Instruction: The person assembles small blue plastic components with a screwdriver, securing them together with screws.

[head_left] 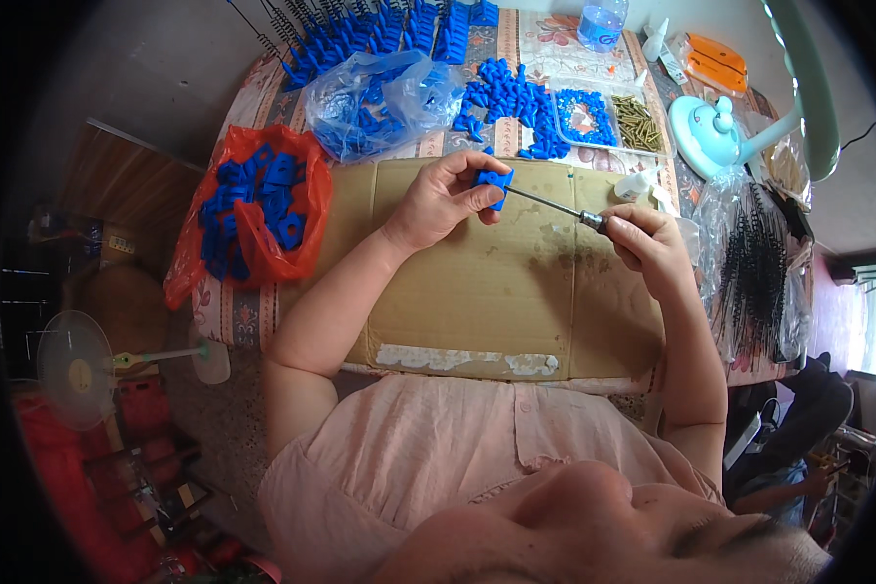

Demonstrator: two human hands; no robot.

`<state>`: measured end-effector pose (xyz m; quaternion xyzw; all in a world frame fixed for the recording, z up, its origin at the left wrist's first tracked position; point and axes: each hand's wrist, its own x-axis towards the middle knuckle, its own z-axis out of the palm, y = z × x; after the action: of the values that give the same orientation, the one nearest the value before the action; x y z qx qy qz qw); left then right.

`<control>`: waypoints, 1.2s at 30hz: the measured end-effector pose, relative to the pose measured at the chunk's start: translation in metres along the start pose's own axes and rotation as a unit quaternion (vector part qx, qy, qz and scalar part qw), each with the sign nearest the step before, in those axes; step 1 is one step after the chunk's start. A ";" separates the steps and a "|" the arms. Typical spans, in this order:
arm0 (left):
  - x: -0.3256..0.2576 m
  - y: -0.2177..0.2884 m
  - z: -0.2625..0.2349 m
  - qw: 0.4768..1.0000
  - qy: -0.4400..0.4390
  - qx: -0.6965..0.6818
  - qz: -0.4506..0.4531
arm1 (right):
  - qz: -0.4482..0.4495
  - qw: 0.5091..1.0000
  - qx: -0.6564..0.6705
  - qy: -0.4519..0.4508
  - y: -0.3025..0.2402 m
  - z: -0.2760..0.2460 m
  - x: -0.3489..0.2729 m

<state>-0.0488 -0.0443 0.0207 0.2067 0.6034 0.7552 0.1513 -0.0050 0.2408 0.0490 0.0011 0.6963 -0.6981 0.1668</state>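
Observation:
Between the thumb and fingers of my left hand (443, 200) is a small blue plastic block (494, 185), raised over the cardboard sheet (457, 292). My right hand (649, 243) grips the dark handle of a screwdriver (545, 202), its long thin shaft pointing left at the block. The shaft's tip meets the block's right side; whether it sits in a hole or on a screw is too small to tell. Part of the block is covered by my left fingers.
A red bag (297, 156) of blue parts lies left, a clear bag (384, 102) behind it. Farther back are blue cone-shaped pieces (506, 92), a tray with brass-coloured screws (636, 125) and a bottle (602, 24). A pale-blue lamp base (706, 131) and black springs (754, 263) are at right.

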 end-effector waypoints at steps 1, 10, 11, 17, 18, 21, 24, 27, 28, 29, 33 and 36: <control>0.000 0.000 0.000 1.000 -0.001 -0.001 -0.001 | 0.000 1.000 0.000 0.000 0.000 0.000 0.000; 0.002 -0.004 -0.004 1.000 -0.007 0.010 0.006 | 0.007 1.000 0.004 -0.007 0.000 0.000 0.001; 0.003 -0.005 -0.005 1.000 -0.002 0.010 0.003 | 0.001 1.000 -0.012 -0.004 0.000 0.002 0.001; 0.007 -0.007 -0.001 0.999 0.044 -0.019 0.011 | -0.047 0.995 -0.091 0.022 0.003 0.003 0.002; 0.006 -0.007 0.000 0.997 0.063 -0.026 0.026 | -0.037 0.995 -0.089 0.018 -0.002 0.000 0.001; 0.007 -0.006 -0.008 0.994 0.090 -0.054 0.028 | -0.063 0.990 -0.118 0.034 -0.005 0.000 -0.001; 0.004 -0.001 -0.002 0.993 0.093 -0.068 0.024 | -0.122 0.974 -0.180 0.055 -0.001 0.005 -0.004; 0.001 0.000 0.009 0.995 0.021 -0.100 -0.008 | -0.246 0.883 -0.389 0.092 0.002 0.019 -0.011; 0.000 0.000 0.013 0.995 0.021 -0.098 -0.007 | -0.248 0.883 -0.388 0.092 0.002 0.021 -0.011; -0.001 0.002 0.018 0.993 0.008 -0.118 -0.021 | -0.272 0.853 -0.435 0.095 0.002 0.022 -0.012; -0.003 0.002 0.029 0.990 -0.015 -0.125 -0.057 | -0.268 0.773 -0.569 0.081 0.001 0.019 -0.017; -0.006 0.001 0.038 0.994 -0.030 -0.088 -0.063 | -0.271 0.732 -0.621 0.064 0.000 0.017 -0.019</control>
<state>-0.0250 -0.0152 0.0282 0.1772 0.5419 0.7876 0.2340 0.0167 0.2288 0.0541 -0.2466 0.9548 -0.1235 -0.1112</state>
